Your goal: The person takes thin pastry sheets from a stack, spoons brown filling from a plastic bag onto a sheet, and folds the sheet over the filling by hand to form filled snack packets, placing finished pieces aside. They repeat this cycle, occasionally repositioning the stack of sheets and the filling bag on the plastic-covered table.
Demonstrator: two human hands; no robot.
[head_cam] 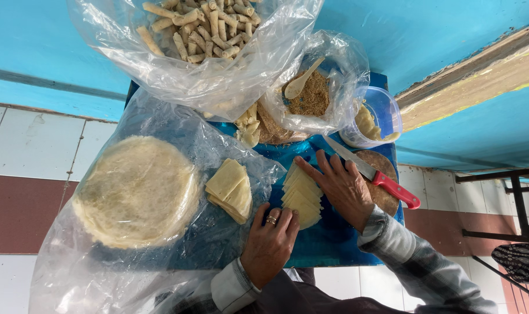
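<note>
A: Head view. What's under the hands?

B: A fanned stack of pale wedge-cut wrappers [302, 197], centre of the blue desk [334, 244]. Left hand [269, 243] sits at the stack's 7 o'clock, fingers [288, 218] loosely bent and close together, tips on the lower edge. Right hand [346, 189] at its 3 o'clock, fingers [314, 171] spread and flat, pressing the top sheets. Neither hand is clamped on anything.

A: How will they handle?

B: Judging by look: thin, light, floppy, likely to tear or stick sheet to sheet. Best taken by peeling one from the pointed corner or the outer edge, not pinched mid-sheet.

A: Around it?

B: Second wedge stack [229, 189] at 9 o'clock, on clear plastic. Round pile of uncut wrappers [137, 189] further out at 9. Red-handled knife [372, 172] at 2 o'clock, lying on a round wooden board [384, 195], touching neither hand. Bag of brown crumbs with a wooden spoon [302, 81] at 12. Bag of finished rolls [200, 29] at 11. Clear tub [375, 116] with pale filling at 1.
</note>
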